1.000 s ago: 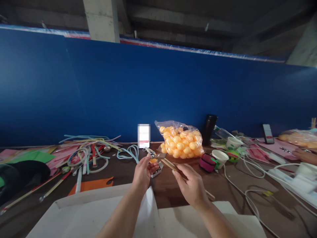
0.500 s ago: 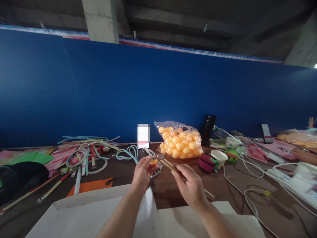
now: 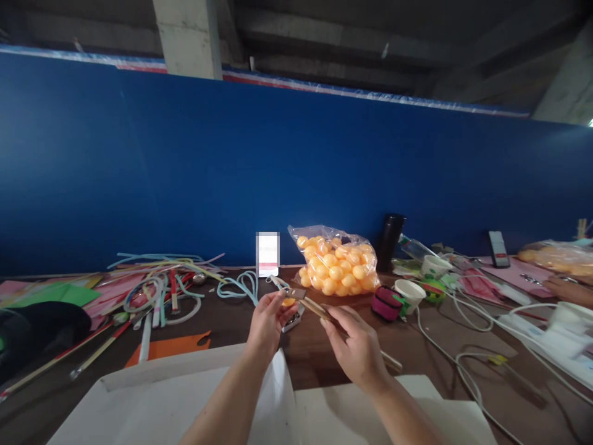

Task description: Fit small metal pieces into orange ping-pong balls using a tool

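Brown tabletop (image 3: 308, 355) shows between hands (image 3: 356, 347) and pouch (image 3: 387, 303).

Bare forearms (image 3: 234, 392), bare wrists (image 3: 378, 378), bare hands (image 3: 356, 346)

I'm holding a wooden-handled tool (image 3: 315, 306) at a slant — its metal head (image 3: 297, 293) pointing left. I'm also holding a small orange piece (image 3: 288, 302), partly hidden — sitting just below that head.
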`<action>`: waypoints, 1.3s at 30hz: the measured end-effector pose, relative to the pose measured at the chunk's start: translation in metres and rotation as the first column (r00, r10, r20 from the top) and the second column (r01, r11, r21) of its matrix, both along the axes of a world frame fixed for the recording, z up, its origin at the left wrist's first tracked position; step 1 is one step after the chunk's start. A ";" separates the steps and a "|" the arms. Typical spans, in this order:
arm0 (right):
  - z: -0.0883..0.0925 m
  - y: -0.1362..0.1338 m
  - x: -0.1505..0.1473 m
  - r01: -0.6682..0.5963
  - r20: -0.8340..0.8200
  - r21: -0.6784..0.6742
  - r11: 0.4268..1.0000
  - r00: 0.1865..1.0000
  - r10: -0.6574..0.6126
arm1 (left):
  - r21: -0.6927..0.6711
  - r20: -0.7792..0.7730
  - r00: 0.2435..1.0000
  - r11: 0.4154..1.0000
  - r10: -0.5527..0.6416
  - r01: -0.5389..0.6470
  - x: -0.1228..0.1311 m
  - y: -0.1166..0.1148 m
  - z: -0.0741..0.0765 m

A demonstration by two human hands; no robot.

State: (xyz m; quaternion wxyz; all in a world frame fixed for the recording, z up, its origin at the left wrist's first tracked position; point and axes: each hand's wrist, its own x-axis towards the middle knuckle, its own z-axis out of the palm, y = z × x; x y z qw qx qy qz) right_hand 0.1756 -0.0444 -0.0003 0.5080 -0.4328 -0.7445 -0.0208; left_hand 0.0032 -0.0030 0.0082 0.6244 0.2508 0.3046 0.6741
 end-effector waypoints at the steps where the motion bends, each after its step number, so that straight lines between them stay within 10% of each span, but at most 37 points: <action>1: 0.000 0.000 0.000 -0.002 -0.007 0.003 1.000 1.000 0.002 | 0.000 -0.001 1.000 1.000 0.003 -0.003 0.000 0.000 0.000; 39: -0.004 0.003 0.003 -0.013 -0.018 -0.043 0.999 1.000 0.012 | 0.024 -0.079 0.997 1.000 0.013 -0.011 -0.003 0.007 -0.010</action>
